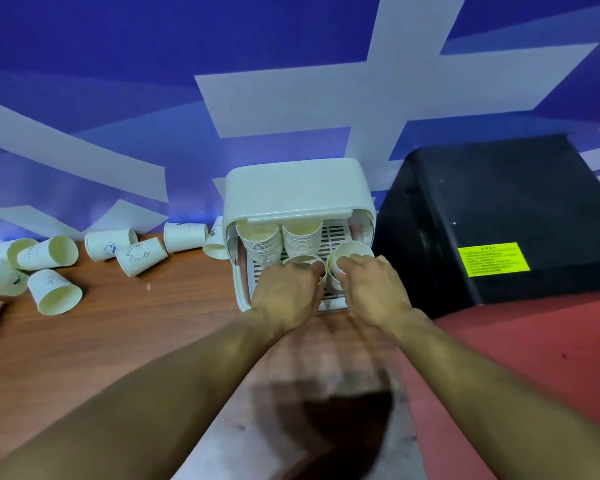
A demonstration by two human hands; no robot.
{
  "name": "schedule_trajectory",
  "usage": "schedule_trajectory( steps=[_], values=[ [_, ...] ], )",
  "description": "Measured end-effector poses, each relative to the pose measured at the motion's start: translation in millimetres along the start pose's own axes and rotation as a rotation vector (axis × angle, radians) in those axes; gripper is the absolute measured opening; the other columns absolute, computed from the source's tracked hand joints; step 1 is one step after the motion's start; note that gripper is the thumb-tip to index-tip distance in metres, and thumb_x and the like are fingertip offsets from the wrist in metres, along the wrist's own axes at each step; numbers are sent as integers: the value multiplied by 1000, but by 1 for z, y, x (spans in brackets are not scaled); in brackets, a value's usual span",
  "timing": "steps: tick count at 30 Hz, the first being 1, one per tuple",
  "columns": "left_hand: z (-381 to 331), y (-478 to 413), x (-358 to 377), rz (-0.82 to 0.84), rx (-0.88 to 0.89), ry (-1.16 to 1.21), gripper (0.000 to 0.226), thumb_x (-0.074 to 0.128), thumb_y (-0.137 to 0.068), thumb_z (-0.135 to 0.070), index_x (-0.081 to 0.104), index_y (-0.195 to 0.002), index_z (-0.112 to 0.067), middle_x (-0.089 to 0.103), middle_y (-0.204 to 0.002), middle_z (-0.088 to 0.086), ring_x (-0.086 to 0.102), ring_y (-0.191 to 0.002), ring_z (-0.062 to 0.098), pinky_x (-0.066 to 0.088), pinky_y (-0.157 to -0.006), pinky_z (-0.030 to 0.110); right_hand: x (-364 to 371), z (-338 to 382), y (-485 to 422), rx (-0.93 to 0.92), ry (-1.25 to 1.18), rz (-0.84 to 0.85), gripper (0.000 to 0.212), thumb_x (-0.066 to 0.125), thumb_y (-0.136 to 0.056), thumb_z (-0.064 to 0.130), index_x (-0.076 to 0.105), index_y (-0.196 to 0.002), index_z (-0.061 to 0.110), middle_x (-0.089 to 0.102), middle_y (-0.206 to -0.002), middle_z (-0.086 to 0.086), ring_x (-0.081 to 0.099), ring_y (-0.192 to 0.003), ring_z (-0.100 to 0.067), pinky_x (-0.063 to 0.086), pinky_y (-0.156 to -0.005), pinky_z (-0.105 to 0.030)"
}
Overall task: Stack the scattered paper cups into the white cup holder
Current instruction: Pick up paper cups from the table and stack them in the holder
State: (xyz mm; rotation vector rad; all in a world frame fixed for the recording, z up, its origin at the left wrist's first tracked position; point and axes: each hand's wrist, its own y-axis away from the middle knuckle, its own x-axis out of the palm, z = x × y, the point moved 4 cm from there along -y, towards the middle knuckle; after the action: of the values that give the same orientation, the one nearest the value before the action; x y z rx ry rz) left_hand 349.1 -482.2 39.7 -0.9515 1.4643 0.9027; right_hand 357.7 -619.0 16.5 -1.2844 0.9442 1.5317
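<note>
Blue wall covering (118, 64), crossed by broad white bands, is seen from 9 to 3 o'clock and meets the surface directly behind everything.

- Wood-grain table (118, 341) noted from 7 to 10 o'clock. It is bordered at 6 o'clock by a pale worn strip (222, 445), shadowed, and from 3 to 5 o'clock by a red surface (534, 341).
- Black box (499, 209) set at 2 to 3 o'clock, just beside the holder's right wall. A yellow label (493, 259) is fixed to its front face.
- White cup holder (295, 185) placed at 12 o'clock against the wall, lid raised, slatted tray exposed. Two nested stacks of cups (258, 244) are lodged in its left and middle channels.
- Scattered paper cups (54, 252) are lying on their sides at 9 o'clock, along the wall edge. Bare wood is left between them and the holder.
- Left hand (288, 292) is curled round one cup (303, 260) over the tray.
- Right hand (371, 285) is clasped on another cup (349, 252) at the right channel. The two cups are nearly touching.
</note>
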Motion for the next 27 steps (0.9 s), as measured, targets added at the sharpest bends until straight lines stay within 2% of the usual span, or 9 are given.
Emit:
schedule_trajectory(
  steps=[2, 4, 6, 9, 13, 16, 19, 22, 27],
  values=[
    [-4, 0, 0, -67, 38, -143, 19, 58, -86, -44, 62, -84, -26, 67, -78, -5, 64, -66, 21, 46, -64, 33, 9, -1, -3, -5, 4, 29, 8, 61, -86, 16, 61, -79, 12, 62, -69, -7, 59, -63, -33, 41, -62, -35],
    [-6, 0, 4, -105, 63, -247, 23, 73, -67, -47, 62, -66, -27, 61, -55, -7, 57, -44, 16, 46, -52, 27, 16, -2, -5, -6, 0, 62, 5, 61, -85, 14, 60, -80, 13, 61, -70, -5, 59, -64, -32, 41, -64, -35],
    [-7, 0, 9, -128, 67, -263, 25, 75, -63, -43, 59, -61, -25, 57, -47, -6, 53, -37, 18, 45, -49, 27, 22, -3, -7, -16, -7, 65, 9, 66, -79, 10, 59, -75, 15, 59, -66, -4, 59, -61, -31, 41, -61, -34],
    [-5, -2, 19, -94, 71, -204, 23, 77, -63, -34, 58, -62, -21, 57, -48, -2, 52, -37, 24, 41, -46, 25, 26, -1, -10, -42, 1, 51, 13, 68, -74, 9, 57, -73, 16, 58, -64, -3, 57, -59, -30, 41, -60, -34],
    [0, -7, 33, -37, 59, -170, 19, 75, -65, -31, 58, -64, -22, 57, -48, -2, 53, -38, 25, 37, -45, 23, 31, -1, -11, -31, -40, 18, 11, 60, -87, 18, 59, -76, 14, 61, -69, -5, 58, -66, -31, 43, -66, -38],
    [4, -8, 44, -18, 85, -42, 15, 67, -82, -29, 59, -75, -19, 63, -59, 2, 58, -48, 32, 32, -44, 26, 33, -3, -10, -22, -73, 20, 15, 56, -91, 19, 61, -78, 12, 62, -71, -6, 58, -69, -32, 44, -70, -40],
    [6, -9, 49, -41, 96, 54, 23, 54, -95, -36, 60, -82, -17, 67, -69, 2, 61, -58, 33, 26, -49, 27, 35, -3, -12, -18, -89, 41, 8, 58, -85, 16, 60, -78, 16, 61, -71, -3, 58, -69, -30, 40, -68, -38],
    [8, -9, 51, -35, 89, 136, 32, 43, -101, -37, 60, -84, -16, 66, -71, 4, 60, -61, 34, 27, -52, 29, 38, -1, -14, -21, -122, 22, 6, 56, -77, 13, 59, -74, 18, 58, -67, -1, 56, -64, -28, 38, -66, -35],
    [13, -9, 60, 23, 61, 223, 33, 37, -102, -34, 58, -86, -15, 66, -77, 6, 60, -68, 34, 31, -55, 30, 41, 2, -16, -9, -86, -60, 17, 55, -86, 20, 59, -71, 14, 58, -63, -2, 56, -61, -27, 43, -65, -36]
  ],
)
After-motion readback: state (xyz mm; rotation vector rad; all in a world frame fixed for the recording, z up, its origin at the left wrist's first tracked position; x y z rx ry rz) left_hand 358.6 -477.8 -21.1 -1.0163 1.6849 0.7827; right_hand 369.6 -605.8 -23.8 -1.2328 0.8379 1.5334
